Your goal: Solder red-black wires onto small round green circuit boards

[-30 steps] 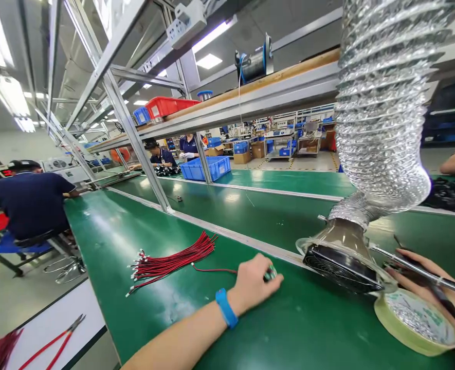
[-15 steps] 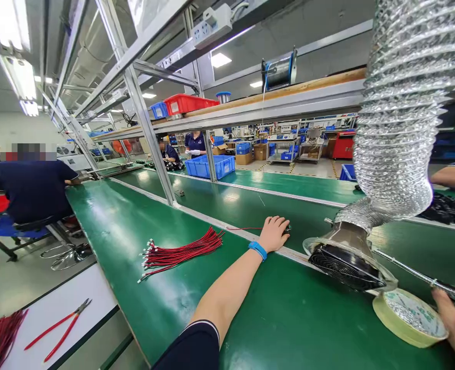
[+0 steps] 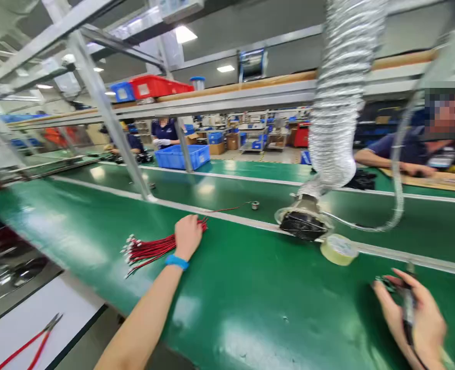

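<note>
My left hand (image 3: pixel 188 237) is closed over the right end of a bundle of thin red-and-black wires (image 3: pixel 153 249) with white connectors. Its fingertips are hidden, so how many wires they grip does not show. My right hand (image 3: pixel 418 313), at the lower right, is wrapped round what looks like a soldering iron (image 3: pixel 408 308) with a dark cord. By its thumb and fingers is a small greenish round part (image 3: pixel 385 283), blurred. A small round metal part (image 3: pixel 255 205) with a thin red wire lies on the belt past the metal strip.
A fan (image 3: pixel 302 225) under a silver duct (image 3: pixel 337 103) stands at the strip, beside a tape roll (image 3: pixel 339 249). Red-handled cutters (image 3: pixel 38 341) lie on the white surface at lower left. Metal posts and a shelf (image 3: pixel 227 103) cross above. A co-worker (image 3: pixel 428 149) sits opposite.
My left hand has left the small part on the belt and come back left to the wire bundle. My right hand has come further into view. The camera has turned right.
</note>
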A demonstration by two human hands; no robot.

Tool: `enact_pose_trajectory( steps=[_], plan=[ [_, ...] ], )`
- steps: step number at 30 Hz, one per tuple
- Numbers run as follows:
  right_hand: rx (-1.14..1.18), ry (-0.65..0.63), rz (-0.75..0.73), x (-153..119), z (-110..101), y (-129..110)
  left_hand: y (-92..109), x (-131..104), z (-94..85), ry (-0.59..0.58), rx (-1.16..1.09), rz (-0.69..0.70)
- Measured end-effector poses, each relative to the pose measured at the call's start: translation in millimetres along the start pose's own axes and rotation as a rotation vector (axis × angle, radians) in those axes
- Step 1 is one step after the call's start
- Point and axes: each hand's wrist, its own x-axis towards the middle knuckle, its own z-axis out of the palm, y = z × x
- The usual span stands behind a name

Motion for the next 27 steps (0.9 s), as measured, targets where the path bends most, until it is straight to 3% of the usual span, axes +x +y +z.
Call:
enact_pose_trajectory(
  steps=[2, 4, 9, 12, 18, 27],
  plan=[
    [0.036, 0.017, -0.054, -21, -7, -17, -27, -3, -13.2, 0.025, 0.017, -0.09],
    [0.067, -0.006, -0.089, -39, -8, -31, -52, -2, -12.2, 0.003, 0.009, -0.101],
    [0.11, -0.068, -0.153, -68, -7, -56, -99, 14, 20.7, -0.187, -0.014, -0.151],
    [0.133, -0.128, -0.216, -77, -10, -67, -114, 19, 36.1, -0.16, 0.056, -0.121],
    [0.129, -0.173, -0.274, -79, -5, -67, -121, 20, 46.6, -0.165, 0.082, -0.1],
    [0.092, -0.168, -0.26, -80, -5, -65, -109, 16, 36.6, -0.161, 0.182, -0.036]
  ],
)
